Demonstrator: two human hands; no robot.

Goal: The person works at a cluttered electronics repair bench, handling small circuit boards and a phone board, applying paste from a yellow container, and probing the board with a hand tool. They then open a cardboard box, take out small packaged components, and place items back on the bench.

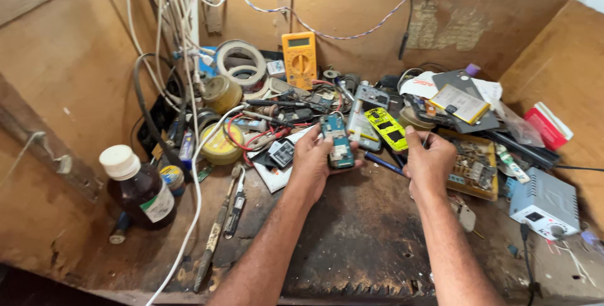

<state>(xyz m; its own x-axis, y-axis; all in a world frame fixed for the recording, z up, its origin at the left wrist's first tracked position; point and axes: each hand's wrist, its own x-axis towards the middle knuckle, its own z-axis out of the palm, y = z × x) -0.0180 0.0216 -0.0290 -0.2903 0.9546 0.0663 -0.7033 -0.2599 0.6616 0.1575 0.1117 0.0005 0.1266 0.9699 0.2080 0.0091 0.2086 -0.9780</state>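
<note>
Wooden walls stand around my dark, worn workbench [358,243], which is crowded with wires and parts. My left hand [311,164] is closed around a small teal phone circuit board [338,141] and holds it above the bench. My right hand [429,162] hovers just beside it with fingers curled; whether they pinch something I cannot tell. A yellow multimeter [299,59] leans against the back wall, and a brown bottle [139,188] stands at the left.
</note>
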